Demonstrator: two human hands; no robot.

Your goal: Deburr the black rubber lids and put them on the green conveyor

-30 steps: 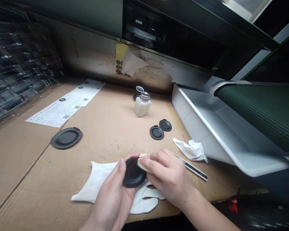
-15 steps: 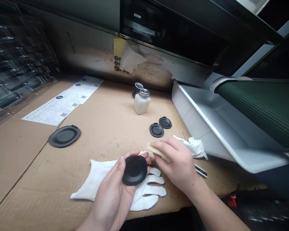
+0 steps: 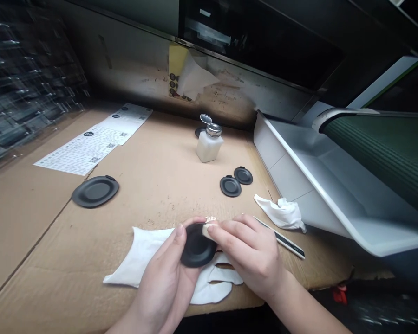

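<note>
My left hand [image 3: 165, 283] holds a small black rounded disc [image 3: 196, 247] between thumb and fingers, just above a white glove [image 3: 142, 260] lying flat on the cardboard. My right hand [image 3: 251, 255] is closed on a small pale pad [image 3: 209, 228] and presses it against the disc's upper right edge. Both hands sit near the front edge of the cardboard-covered bench [image 3: 153, 185].
A large black oval cap [image 3: 95, 191] lies to the left, two small black caps [image 3: 237, 181] to the right of centre. A white dispenser bottle [image 3: 208, 144], a crumpled white cloth [image 3: 282, 212], a thin dark tool [image 3: 282, 239], printed sheets [image 3: 94, 144] and a white tray [image 3: 316, 176] surround them.
My right hand had lifted the pad away to the right of the disc; it has come back and presses the pad on the disc's edge. The left hand keeps holding the disc.
</note>
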